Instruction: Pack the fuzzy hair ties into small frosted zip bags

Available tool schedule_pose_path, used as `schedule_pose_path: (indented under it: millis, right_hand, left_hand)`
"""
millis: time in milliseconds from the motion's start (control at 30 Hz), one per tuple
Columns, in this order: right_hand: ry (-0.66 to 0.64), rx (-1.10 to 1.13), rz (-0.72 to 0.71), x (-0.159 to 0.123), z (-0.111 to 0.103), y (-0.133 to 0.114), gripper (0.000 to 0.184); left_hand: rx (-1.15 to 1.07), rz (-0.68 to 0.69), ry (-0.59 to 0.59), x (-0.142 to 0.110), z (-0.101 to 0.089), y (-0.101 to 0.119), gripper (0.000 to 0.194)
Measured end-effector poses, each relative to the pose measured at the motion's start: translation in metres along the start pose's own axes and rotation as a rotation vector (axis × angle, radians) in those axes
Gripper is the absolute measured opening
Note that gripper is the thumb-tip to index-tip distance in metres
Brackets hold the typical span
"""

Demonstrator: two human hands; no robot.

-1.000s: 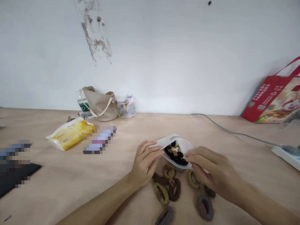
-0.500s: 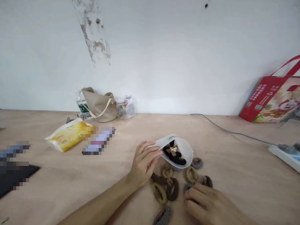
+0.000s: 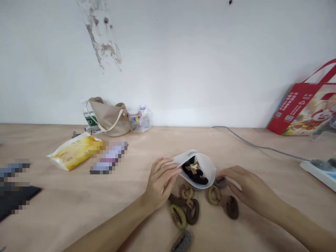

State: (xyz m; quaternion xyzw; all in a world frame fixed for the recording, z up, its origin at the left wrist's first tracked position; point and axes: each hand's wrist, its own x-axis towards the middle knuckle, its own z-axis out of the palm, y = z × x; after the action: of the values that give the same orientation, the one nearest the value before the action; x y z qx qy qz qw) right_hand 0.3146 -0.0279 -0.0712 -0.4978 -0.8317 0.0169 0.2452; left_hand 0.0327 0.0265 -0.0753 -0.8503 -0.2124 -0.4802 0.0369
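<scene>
While the table [image 3: 91, 196] is running back to the wall [image 3: 196, 70], leaving room behind the white pouch [image 3: 210, 166]; the left hand [image 3: 159, 185] is pinching its left edge, fingers slightly spread; the right hand [image 3: 246, 185] is half-curling beside a grey ring [image 3: 220, 182], its grip unclear.

The pouch [image 3: 210, 166] sits between the left hand [image 3: 160, 182] and the right hand [image 3: 240, 183], with hair ties [image 3: 201, 180] inside and loose hair ties [image 3: 178, 201] on the table [image 3: 147, 150] before and beside it (one by the right hand). Left of it lies a phone [image 3: 109, 159], then a packet [image 3: 76, 152]; behind these, near the wall [image 3: 183, 70], a handbag [image 3: 111, 120] stands left of a plastic bag [image 3: 144, 122]. At far right, a carrier bag [image 3: 286, 112] stands behind a cable [image 3: 252, 144]
</scene>
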Motion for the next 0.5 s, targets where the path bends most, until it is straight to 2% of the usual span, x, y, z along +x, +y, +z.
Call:
schedule_pose_path:
  millis: [100,233,367,433,500]
  right_hand:
    - [-0.143,0.024,0.024,-0.003,0.002,0.009,0.037]
    - [-0.131,-0.06,0.12,-0.004,0.007,0.011,0.034]
    - [-0.133,-0.086,0.131,-0.007,0.008,0.012,0.035]
    - [-0.029,-0.09,0.113,-0.007,0.006,0.008,0.028]
    - [0.167,-0.083,0.011,-0.004,0.003,-0.002,0.02]
  left_hand:
    - [0.011,-0.008,-0.004,0.0,0.0,0.0,0.024]
    - [0.026,-0.013,-0.008,0.0,0.0,-0.001,0.023]
    - [0.035,-0.006,-0.006,0.0,0.0,-0.001,0.023]
    - [0.036,-0.008,0.001,0.0,0.0,-0.001,0.023]
    - [0.029,-0.015,0.004,0.0,0.0,-0.001,0.023]
